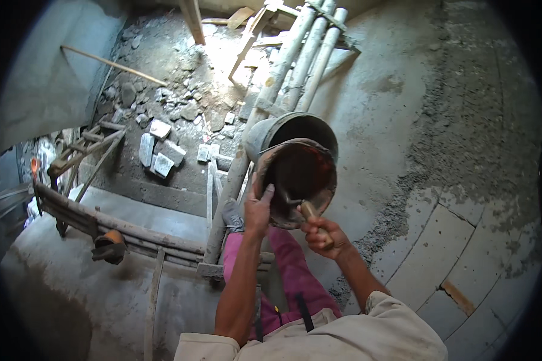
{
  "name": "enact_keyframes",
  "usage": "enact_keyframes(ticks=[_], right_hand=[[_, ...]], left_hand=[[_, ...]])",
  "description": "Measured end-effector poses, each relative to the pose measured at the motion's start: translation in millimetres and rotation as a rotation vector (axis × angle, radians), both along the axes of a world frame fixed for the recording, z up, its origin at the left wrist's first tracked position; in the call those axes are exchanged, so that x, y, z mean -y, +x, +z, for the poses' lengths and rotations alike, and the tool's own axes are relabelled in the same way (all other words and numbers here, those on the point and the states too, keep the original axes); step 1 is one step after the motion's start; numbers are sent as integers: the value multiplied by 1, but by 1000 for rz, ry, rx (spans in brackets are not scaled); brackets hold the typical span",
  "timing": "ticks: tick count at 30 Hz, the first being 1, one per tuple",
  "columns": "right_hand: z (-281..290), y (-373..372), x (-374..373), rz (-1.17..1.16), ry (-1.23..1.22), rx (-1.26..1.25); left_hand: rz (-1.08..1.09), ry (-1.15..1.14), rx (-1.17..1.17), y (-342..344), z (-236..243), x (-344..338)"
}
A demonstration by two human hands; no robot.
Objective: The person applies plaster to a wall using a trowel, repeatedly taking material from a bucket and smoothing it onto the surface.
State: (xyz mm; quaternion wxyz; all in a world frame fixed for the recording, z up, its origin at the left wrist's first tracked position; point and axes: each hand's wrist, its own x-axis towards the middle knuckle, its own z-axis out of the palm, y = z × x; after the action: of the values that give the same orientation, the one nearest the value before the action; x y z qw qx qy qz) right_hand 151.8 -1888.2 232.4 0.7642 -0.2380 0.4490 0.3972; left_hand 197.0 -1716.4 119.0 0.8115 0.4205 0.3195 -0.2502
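Note:
My left hand (258,212) grips the near left rim of a round, mortar-stained basin (264,171), thumb on the inside and fingers behind. The basin is tilted with its dark opening toward me. My right hand (327,236) is closed around the wooden handle of a trowel (311,212) at the basin's near right rim. The trowel's metal end reaches into the basin, and most of it is lost in shadow. Directly beyond the basin a grey bucket (260,133) stands beside the wooden poles, partly covered by the basin. What either vessel contains is too dark to make out.
Pole scaffolding (298,51) runs up past the bucket; another pole rail (126,227) crosses at left. Below lie rubble (186,111) and several loose blocks (170,151). At right is a wall with rough mortar (445,120) and pale rectangular blocks (430,246).

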Motion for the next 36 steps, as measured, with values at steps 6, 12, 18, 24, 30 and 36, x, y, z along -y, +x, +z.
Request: enact_keyframes(ticks=[6,12,18,24,30,36], right_hand=[[54,17,58,1736,-1223,578],[-17,48,43,1819,-1360,686],[28,-12,27,1907,-1051,723],[17,74,78,1796,-1438,840],[-9,3,34,1861,-1364,775],[27,37,83,1958,-1271,970]], left_hand=[[-70,66,37,-1,0,1],[-149,128,97,16,6,20],[-96,270,104,7,21,58],[-59,123,-16,14,20,34],[-183,209,30,10,22,35],[-61,157,67,12,2,36]])
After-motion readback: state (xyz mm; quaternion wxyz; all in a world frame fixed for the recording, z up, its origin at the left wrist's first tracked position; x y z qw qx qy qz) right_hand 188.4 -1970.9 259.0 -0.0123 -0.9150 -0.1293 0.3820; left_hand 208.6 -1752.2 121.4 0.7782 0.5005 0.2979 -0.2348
